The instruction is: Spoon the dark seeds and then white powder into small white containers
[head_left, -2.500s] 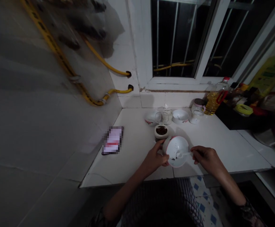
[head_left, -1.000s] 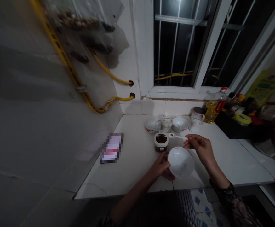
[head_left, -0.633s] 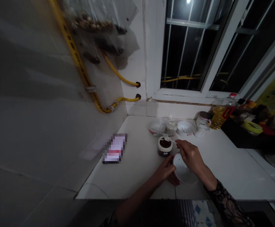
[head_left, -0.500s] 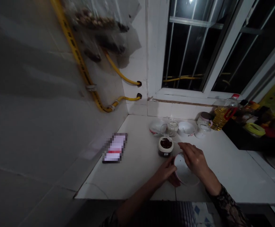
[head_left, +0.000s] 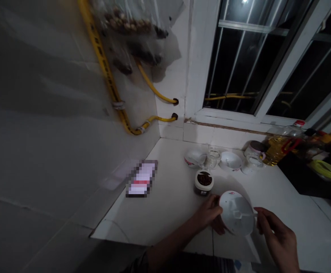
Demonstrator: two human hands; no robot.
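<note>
My left hand point(head_left: 210, 215) grips the left rim of a white bowl point(head_left: 227, 198), which is tilted and held just above the counter's front part. At the bowl's right side, my right hand point(head_left: 277, 234) pinches the handle of a small white spoon point(head_left: 238, 214). The spoon's head lies inside the bowl, and whatever it carries is too unclear to name. Just beyond my left hand stands an uncapped jar point(head_left: 203, 188) with a white rim, holding something dark red.
Along the back of the counter point(head_left: 168, 212) stand two white bowls point(head_left: 230, 161), glass jars point(head_left: 214, 158) and an oil bottle point(head_left: 277, 149). A phone point(head_left: 141, 179) leans by the left wall. Yellow pipes point(head_left: 105, 68) run along that wall, near a hanging plastic bag point(head_left: 128, 22).
My right hand has moved from above the bowl near the jar to the bowl's right side, bringing the spoon from the jar into the bowl. The bowl has shifted slightly right. The view has turned slightly.
</note>
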